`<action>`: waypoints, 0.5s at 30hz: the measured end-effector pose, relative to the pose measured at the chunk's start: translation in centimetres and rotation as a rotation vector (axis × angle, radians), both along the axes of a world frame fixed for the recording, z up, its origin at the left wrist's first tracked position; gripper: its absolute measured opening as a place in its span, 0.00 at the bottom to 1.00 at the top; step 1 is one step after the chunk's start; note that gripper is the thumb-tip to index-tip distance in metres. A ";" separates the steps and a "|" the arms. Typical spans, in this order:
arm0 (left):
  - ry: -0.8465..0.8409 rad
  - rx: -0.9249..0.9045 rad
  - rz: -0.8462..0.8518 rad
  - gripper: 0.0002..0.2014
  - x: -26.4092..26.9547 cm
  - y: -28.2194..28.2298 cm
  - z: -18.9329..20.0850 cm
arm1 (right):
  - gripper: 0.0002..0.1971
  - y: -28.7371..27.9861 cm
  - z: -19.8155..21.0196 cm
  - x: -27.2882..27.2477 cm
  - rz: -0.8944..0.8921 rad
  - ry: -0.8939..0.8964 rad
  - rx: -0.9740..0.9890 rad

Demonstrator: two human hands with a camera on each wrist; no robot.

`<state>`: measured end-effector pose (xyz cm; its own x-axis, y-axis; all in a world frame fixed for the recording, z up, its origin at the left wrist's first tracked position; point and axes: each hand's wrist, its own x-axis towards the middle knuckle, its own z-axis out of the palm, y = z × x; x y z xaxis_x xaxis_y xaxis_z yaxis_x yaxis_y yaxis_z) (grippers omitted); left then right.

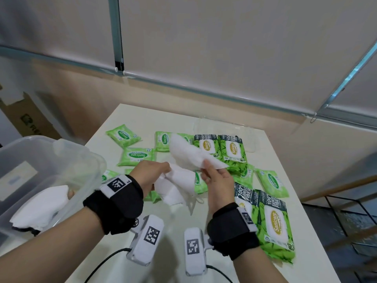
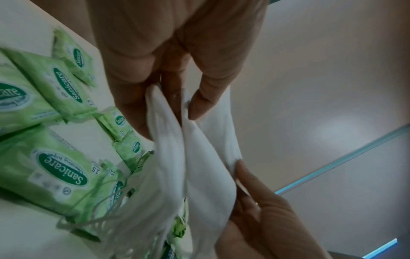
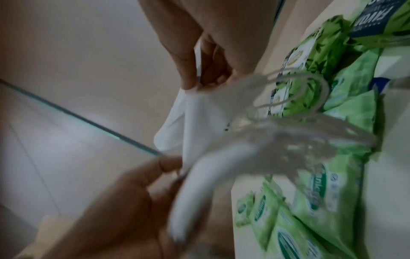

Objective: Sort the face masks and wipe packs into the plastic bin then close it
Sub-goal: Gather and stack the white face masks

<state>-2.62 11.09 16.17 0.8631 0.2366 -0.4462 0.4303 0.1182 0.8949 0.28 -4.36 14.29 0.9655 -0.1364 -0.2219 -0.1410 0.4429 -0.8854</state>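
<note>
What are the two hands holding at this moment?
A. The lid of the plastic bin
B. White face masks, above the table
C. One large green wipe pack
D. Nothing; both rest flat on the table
B: the left hand and the right hand both pinch white face masks, lifted above the table, while the green wipe packs lie untouched on it.

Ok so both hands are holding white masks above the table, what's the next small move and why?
Probably carry the face masks left and lay them in the plastic bin. Left hand and right hand both already pinch them clear of the wipe packs, and the open bin already holds white masks.
</note>
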 end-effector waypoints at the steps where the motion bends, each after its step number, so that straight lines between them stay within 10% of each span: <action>1: -0.003 0.016 0.000 0.08 0.0 0.3 -0.1 | 0.04 -0.7 0.5 0.3 -0.056 0.005 -0.017; 9: -0.052 0.029 0.021 0.09 0.5 1.5 0.0 | 0.11 -5.6 2.7 2.6 -0.269 -0.021 -0.333; 15: -0.185 0.056 -0.113 0.09 0.0 1.2 0.1 | 0.08 -5.5 2.5 1.7 0.102 -0.160 -0.931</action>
